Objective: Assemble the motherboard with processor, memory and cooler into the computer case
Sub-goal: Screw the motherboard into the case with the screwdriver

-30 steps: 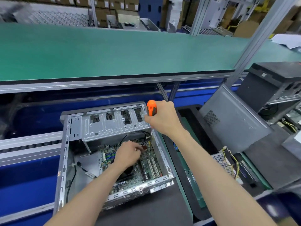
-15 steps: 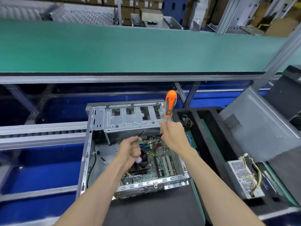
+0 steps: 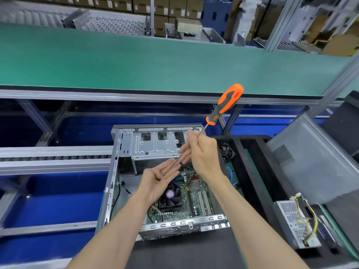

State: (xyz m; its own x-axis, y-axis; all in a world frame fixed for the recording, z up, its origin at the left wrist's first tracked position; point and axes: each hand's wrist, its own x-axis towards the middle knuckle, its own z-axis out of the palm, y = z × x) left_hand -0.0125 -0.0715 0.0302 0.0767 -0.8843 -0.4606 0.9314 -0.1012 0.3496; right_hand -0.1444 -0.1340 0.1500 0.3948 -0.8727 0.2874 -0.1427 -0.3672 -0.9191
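**Screwdriver held by its shaft, tip down toward the open palm**

The right hand pinches the thin metal shaft of the screwdriver, not its orange handle, which points to the upper right of the frame. The long axis runs diagonally, down-left, and the tip reaches the left hand, which lies flat with straight fingers under it. I cannot tell if a screw lies on the palm. Both hands hover above the motherboard, already seated in the computer case at the lower centre, its cooler just below the left hand.
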